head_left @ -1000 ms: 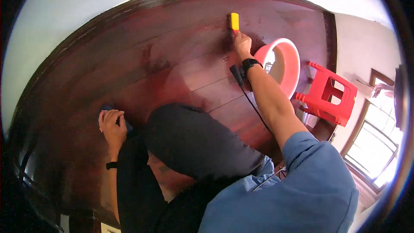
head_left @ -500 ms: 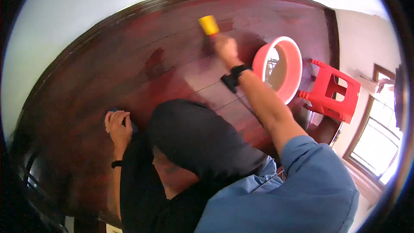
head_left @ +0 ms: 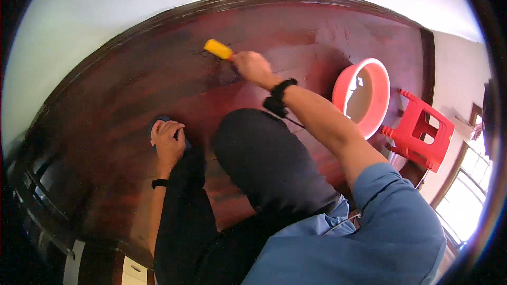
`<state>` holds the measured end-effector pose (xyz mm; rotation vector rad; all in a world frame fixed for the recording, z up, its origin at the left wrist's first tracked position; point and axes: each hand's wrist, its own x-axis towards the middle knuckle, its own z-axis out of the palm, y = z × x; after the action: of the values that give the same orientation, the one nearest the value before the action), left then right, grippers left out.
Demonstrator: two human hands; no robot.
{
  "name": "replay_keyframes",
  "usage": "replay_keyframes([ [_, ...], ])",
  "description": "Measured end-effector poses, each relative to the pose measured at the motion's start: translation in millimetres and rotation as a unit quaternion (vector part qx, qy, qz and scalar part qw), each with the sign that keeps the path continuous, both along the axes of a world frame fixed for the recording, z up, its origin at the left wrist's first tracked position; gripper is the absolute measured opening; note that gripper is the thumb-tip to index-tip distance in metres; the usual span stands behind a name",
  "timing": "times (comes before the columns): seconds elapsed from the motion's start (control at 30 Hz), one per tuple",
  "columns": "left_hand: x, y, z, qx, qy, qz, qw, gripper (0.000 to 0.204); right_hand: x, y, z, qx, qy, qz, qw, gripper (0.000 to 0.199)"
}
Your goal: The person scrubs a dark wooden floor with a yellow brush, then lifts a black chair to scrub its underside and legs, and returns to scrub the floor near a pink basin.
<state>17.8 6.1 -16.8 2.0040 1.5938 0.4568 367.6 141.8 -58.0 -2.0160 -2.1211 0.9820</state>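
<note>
The left hand (head_left: 168, 140) hides most of a blue thing (head_left: 158, 124), its kind unclear.

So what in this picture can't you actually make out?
Head view, all of it:
- The yellow tool: its working end is hidden inside the right hand.
- The blue thing under the left hand: mostly covered, so its kind is unclear.
- The pink basin: contents too dim to tell.
- The red stool: legs bent by the lens rim.
</note>
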Motion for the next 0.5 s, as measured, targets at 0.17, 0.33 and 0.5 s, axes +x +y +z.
replay_keyframes([
  [0.17, 3.4, 0.0, -0.2, 0.011, 0.008, 0.016, 1.000, 0.008, 42.6, -28.3, 3.7, 0.006, -0.003, -0.231, 0.973, 0.035],
  [0.33, 4.3, 3.6, 2.3, -0.006, 0.010, 0.016, 1.000, 0.008, -84.0, -3.7, 0.1, -0.067, 0.097, -0.104, 0.988, 0.033],
  [0.5, 3.4, 0.1, 3.3, 0.009, 0.003, 0.012, 1.000, 0.008, -164.1, 18.2, 8.6, -0.137, 0.094, 0.035, 0.985, 0.035],
])
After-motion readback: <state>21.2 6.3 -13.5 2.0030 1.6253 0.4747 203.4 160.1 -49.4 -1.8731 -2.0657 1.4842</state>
